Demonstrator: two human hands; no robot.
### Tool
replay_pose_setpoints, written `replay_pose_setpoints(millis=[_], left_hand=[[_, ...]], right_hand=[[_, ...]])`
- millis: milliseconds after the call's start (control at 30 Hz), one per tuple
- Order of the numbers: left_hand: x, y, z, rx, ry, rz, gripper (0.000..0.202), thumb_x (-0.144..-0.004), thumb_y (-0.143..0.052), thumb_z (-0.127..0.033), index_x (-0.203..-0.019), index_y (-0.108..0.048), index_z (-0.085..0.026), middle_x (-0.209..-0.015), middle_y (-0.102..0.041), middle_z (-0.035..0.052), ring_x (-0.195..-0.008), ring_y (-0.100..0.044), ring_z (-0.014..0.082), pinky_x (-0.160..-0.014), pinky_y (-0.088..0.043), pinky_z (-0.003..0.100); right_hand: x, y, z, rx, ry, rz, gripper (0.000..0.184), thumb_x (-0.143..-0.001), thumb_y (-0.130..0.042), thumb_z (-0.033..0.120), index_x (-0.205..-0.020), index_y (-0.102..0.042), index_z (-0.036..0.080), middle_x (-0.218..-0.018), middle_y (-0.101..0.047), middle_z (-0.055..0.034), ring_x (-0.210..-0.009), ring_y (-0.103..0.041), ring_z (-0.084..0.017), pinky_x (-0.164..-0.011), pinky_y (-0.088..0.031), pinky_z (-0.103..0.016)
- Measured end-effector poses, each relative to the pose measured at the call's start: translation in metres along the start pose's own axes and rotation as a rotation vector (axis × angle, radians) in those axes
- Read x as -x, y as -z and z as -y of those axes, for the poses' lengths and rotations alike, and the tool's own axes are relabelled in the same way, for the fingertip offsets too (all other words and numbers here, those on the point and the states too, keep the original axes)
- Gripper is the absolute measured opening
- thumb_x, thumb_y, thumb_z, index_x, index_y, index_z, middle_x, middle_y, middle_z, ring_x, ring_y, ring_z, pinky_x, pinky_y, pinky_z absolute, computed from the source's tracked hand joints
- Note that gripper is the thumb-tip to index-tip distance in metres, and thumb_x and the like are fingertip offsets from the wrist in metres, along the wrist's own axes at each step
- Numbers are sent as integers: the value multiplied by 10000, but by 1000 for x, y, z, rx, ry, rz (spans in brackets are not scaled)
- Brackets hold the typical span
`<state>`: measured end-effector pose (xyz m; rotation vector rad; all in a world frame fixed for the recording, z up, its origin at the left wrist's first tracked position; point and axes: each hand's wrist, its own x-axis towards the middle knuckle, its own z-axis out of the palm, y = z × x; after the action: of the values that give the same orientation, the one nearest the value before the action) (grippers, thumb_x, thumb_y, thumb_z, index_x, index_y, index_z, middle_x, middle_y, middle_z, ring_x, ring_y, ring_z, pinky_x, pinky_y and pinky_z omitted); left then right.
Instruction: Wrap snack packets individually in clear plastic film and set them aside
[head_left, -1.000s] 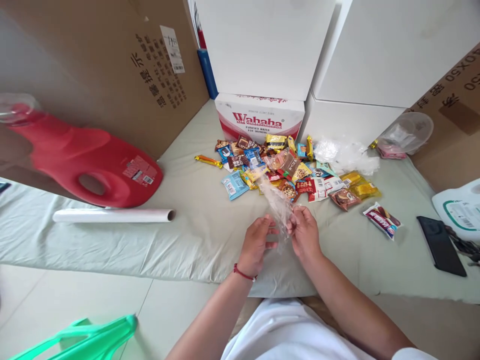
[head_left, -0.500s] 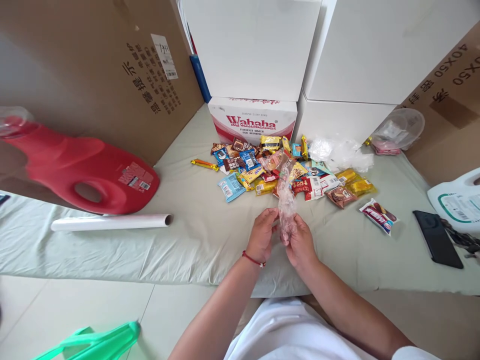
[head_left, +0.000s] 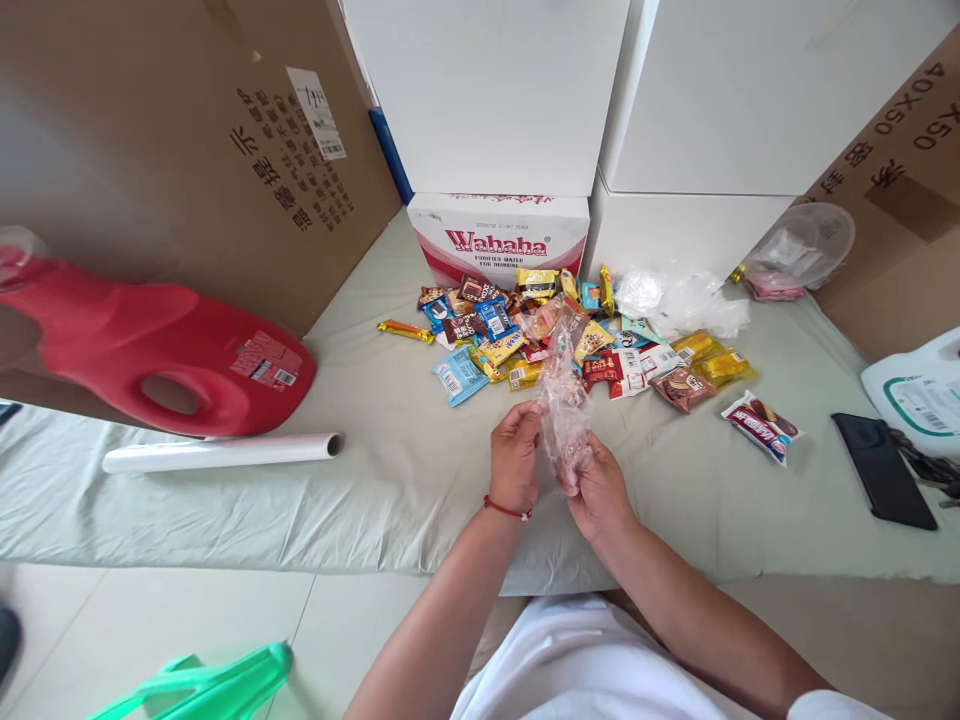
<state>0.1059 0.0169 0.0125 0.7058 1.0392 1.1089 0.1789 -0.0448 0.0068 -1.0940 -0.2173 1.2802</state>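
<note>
A crumpled clear plastic bag (head_left: 562, 415) is stretched between my two hands above the cloth-covered surface. My left hand (head_left: 516, 455), with a red string bracelet at the wrist, pinches the bag's left edge. Closed around its lower right part is my right hand (head_left: 600, 490). The bag's far end overlaps a pile of small wrapped snacks, among them a light blue packet (head_left: 459, 375), a brown packet (head_left: 682, 388) and a yellow packet (head_left: 504, 348). Apart from the pile, to the right, lies a white and maroon snack packet (head_left: 761, 425).
Behind the pile stand a Wahaha carton (head_left: 499, 235) and white boxes (head_left: 690, 235). More clear bags (head_left: 697, 300) lie at the back right. To the left are a red jug (head_left: 180, 350) and a white roll (head_left: 225, 453); to the right, a black phone (head_left: 883, 470).
The bag is spread wider between my hands. My left hand has moved slightly up and left along its edge, while my right hand keeps its grip. The view has shifted a little.
</note>
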Motion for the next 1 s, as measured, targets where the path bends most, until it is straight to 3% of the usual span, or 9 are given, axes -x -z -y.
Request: replay_pose_setpoints(millis=[200, 300, 400, 600, 667, 767, 833, 900, 1000], left_hand=[[-3, 16, -3, -28, -35, -146, 360, -778, -667, -551, -839, -492, -243, -888, -625, -11, -814, -604, 145, -660, -500, 235], [-7, 26, -2, -22, -47, -220, 344, -804, -647, -528, -826, -450, -246, -766, -552, -45, -675, -566, 113, -613, -484, 225], [-7, 39, -2, -94, -93, -243, 335, -843, -631, -522, -803, -443, -247, -645, -486, -74, -517, -472, 94, -495, -373, 212], [8, 72, -15, -313, -101, -102, 351, -881, -654, -549, -798, -513, -238, -577, -451, -75, -457, -411, 93, -458, -320, 233], [13, 80, -21, -362, -11, -28, 396, -843, -698, -578, -776, -527, -227, -595, -470, -64, -475, -412, 88, -451, -306, 223], [19, 85, -27, -302, 240, 83, 481, -747, -770, -641, -803, -551, -216, -652, -547, -40, -473, -384, 75, -420, -223, 210], [20, 84, -27, -230, 398, 139, 541, -675, -824, -650, -863, -579, -205, -727, -623, -1, -489, -422, 76, -414, -176, 207], [19, 81, -24, -189, 472, 185, 570, -624, -870, -611, -887, -602, -182, -746, -651, 25, -492, -431, 67, -416, -153, 205], [18, 73, -13, -166, 368, 126, 500, -635, -860, -557, -813, -593, -173, -664, -601, -19, -449, -350, 38, -419, -178, 201]], right_hand=[[-13, 13, 17, -21, 83, -114, 411, -680, -841, 438, -785, -497, 240, -568, -361, 111, -436, -300, -56, -386, -220, -190], [-22, 23, 25, -31, 112, -159, 459, -656, -875, 471, -802, -509, 236, -564, -361, 114, -444, -322, -53, -393, -247, -180], [-28, 33, 31, -8, 159, -198, 457, -663, -871, 479, -816, -513, 239, -574, -386, 111, -450, -352, -56, -391, -277, -181], [-37, 52, 47, 93, 187, -211, 450, -674, -866, 478, -841, -519, 244, -602, -442, 107, -424, -358, -43, -356, -240, -163], [-48, 55, 53, 125, 188, -198, 439, -667, -875, 464, -824, -532, 239, -592, -458, 101, -423, -368, -43, -352, -234, -158], [-68, 55, 62, 148, 178, -180, 427, -648, -896, 437, -774, -544, 231, -576, -473, 93, -424, -375, -47, -351, -242, -159], [-77, 52, 67, 127, 148, -151, 427, -648, -909, 448, -786, -568, 232, -600, -518, 77, -466, -458, -67, -393, -351, -166], [-75, 49, 72, 82, 62, -77, 464, -680, -880, 566, -862, -602, 243, -687, -627, 25, -623, -634, -144, -526, -524, -236], [-54, 48, 75, 36, -82, 51, 654, -718, -698, 831, -1032, -622, 262, -938, -756, -106, -1014, -730, -310, -729, -626, -424]])
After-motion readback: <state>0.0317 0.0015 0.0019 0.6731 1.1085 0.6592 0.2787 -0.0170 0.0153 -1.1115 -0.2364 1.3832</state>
